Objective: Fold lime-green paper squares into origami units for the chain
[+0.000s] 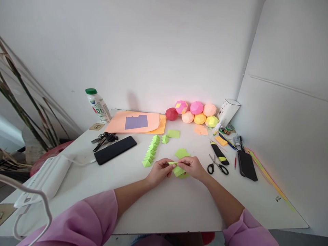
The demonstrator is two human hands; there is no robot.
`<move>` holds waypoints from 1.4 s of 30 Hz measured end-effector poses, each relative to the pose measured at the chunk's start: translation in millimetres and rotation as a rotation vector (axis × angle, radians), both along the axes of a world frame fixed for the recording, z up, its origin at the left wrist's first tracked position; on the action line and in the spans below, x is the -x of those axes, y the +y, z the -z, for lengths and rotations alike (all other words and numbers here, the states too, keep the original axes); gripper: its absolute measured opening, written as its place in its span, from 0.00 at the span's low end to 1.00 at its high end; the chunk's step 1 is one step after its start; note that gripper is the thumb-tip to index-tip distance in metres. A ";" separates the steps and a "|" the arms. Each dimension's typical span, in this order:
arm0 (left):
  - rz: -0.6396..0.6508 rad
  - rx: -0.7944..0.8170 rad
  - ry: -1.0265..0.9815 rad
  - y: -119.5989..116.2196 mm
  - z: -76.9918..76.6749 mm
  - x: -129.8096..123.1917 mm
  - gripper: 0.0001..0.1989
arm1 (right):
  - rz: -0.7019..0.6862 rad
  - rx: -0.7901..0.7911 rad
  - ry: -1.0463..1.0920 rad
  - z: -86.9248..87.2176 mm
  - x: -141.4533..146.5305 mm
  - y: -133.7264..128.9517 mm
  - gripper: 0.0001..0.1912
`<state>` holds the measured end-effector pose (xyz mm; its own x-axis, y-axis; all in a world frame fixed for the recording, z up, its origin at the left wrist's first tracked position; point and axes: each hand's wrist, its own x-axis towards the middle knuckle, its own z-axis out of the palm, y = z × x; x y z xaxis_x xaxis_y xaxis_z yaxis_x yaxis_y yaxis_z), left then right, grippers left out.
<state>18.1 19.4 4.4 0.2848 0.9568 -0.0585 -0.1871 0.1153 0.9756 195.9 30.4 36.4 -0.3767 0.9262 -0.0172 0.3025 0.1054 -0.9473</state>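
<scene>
Centrally, green paper (pixel 172 163) over the near part of the table (pixel 169 212), pinched by left hand (pixel 159 172) and right hand (pixel 194 167), green cut-outs (pixel 182 152) just beyond, row of folded shapes (pixel 151 150) left, scissors (pixel 216 162) right, paper balls (pixel 196 108) by the far wall (pixel 153 51).

The left hand (pixel 159 172) and right hand (pixel 192 167) pinch a small light-green folded paper piece (pixel 173 163) above the white table (pixel 166 208), near black-handled metal scissors (pixel 214 162).

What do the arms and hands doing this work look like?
They are a person's. The left hand and right hand are ungloved. The left sleeve and right sleeve are loose, plain pinkish-lilac cloth that leaves the forearms bare.
</scene>
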 end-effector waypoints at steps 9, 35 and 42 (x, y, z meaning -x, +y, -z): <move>-0.012 0.024 0.000 0.1 0.3 0.6 0.14 | -0.046 0.058 0.068 -5.7 0.0 -2.6 0.12; -0.030 0.025 -0.104 0.3 -3.2 2.5 0.13 | -0.036 0.113 0.122 0.1 -4.3 2.2 0.15; -0.033 0.057 0.057 -4.5 -8.0 -0.8 0.11 | -0.040 0.107 0.036 1.1 2.6 -2.0 0.15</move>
